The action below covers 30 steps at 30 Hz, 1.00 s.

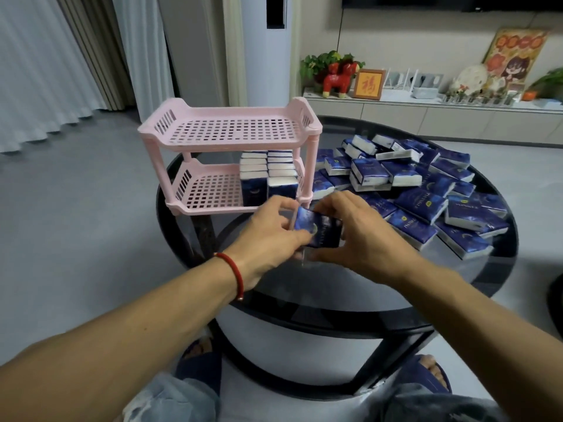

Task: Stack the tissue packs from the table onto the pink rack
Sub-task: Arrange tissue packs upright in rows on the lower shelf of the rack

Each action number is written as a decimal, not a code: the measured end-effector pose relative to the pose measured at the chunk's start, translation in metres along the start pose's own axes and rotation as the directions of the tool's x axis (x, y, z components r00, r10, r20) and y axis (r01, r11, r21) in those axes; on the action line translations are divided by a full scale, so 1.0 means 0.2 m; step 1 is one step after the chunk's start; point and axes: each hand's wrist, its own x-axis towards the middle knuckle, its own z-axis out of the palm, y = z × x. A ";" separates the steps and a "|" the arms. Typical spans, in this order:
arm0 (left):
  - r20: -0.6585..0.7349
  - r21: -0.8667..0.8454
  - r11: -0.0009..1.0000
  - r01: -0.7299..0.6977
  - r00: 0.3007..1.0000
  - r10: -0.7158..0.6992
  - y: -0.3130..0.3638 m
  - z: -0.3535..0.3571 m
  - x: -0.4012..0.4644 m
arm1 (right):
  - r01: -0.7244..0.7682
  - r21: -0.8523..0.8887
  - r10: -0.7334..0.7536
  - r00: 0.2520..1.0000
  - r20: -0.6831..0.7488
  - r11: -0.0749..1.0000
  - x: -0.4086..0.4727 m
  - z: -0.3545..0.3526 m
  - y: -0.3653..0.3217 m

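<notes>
I hold one dark blue tissue pack with a printed plastic wrapper (318, 228) between my two hands, just above the round black glass bench (335, 287). My left hand (268, 236) closes on the left end of this pack, with the thumb on its near side and the fingers curled over its far side. My right hand (359, 229) closes on the right end in the same way, the thumb low at the near edge and the fingers over the top. The pack is tilted a little, with its printed face turned up toward me. On my left wrist there is a thin red string bracelet (239, 275). Just beyond my left hand stands the pink plastic two-tier rack with a perforated floor (231, 132). Its top shelf carries nothing. On its lower shelf, at the right end and close behind my fingers, two rows of blue and white tissue packs (269, 175) stand upright, pressed one against the other. Beyond my right hand and to its right lies a loose heap of the same blue tissue packs (426, 190), flat or tilted on the glass, some on top of others. The nearest ones of the heap are just beside my right hand.
</notes>
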 end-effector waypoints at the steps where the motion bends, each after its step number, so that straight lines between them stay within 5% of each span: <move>1: -0.057 0.097 0.994 -0.059 0.996 0.064 0.01 -0.06 0.01 | -0.011 0.009 0.011 1.000 0.000 1.000 0.04 0.02 -0.01; 4: -0.193 0.477 0.855 -0.203 0.925 0.327 0.02 -0.23 0.06 | -0.117 0.017 0.118 0.987 -0.107 0.993 0.16 0.08 -0.01; 8: -0.248 0.628 0.737 -0.250 0.833 0.494 -0.01 -0.34 0.14 | -0.383 0.164 0.411 0.886 -0.215 0.909 0.28 0.14 0.05; 18: -0.234 0.663 0.693 -0.283 0.801 0.551 -0.10 -0.38 0.32 | -0.411 0.366 0.489 0.859 -0.151 0.835 0.45 0.22 0.07; 28: -0.081 0.634 0.650 -0.418 0.801 0.594 -0.20 -0.35 0.38 | -0.427 0.226 0.464 0.873 -0.151 0.876 0.37 0.18 0.05; 30: -0.070 0.637 0.649 -0.417 0.807 0.587 -0.21 -0.35 0.38 | -0.461 0.159 0.487 0.834 -0.260 0.873 0.34 0.17 0.00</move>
